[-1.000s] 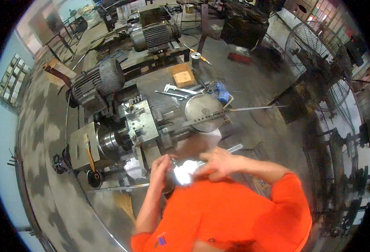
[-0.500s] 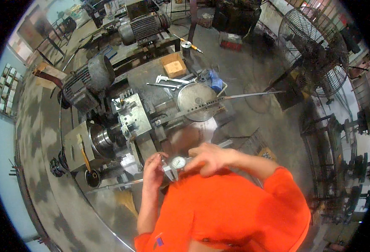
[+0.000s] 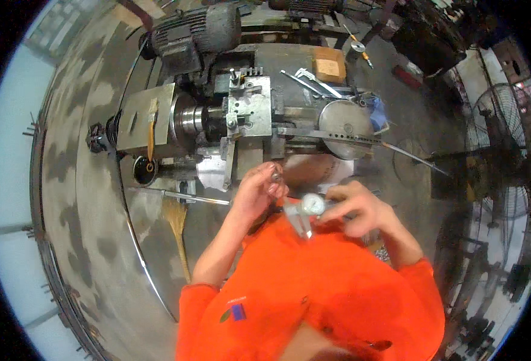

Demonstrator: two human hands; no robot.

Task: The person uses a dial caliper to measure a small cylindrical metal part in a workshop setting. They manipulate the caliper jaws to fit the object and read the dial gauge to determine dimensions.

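My right hand (image 3: 359, 210) grips a dial caliper (image 3: 312, 204) with a round white dial, held just in front of my orange shirt. Its jaws point down toward the shirt, and nothing shows between them. Beside it, my left hand (image 3: 258, 191) is closed, with a small round metal part (image 3: 276, 176) pinched at its fingertips. The part sits a little above and left of the caliper, apart from the jaws. Past my hands stands a lathe-like machine with a shiny chuck (image 3: 190, 119) and a metal tool block (image 3: 250, 108).
A perforated bar (image 3: 332, 136) crosses a round metal disc (image 3: 348, 117). Behind them lie another caliper (image 3: 316, 82) and a cardboard box (image 3: 329, 65). At left are a brush (image 3: 152, 129), a broom (image 3: 177, 225) and a long rod (image 3: 139, 249). A large fan (image 3: 497, 123) stands right.
My view has turned, bringing the machine upright and nearer the middle. My left hand has lifted away from the caliper jaws with the small metal part. The caliper stays in my right hand.
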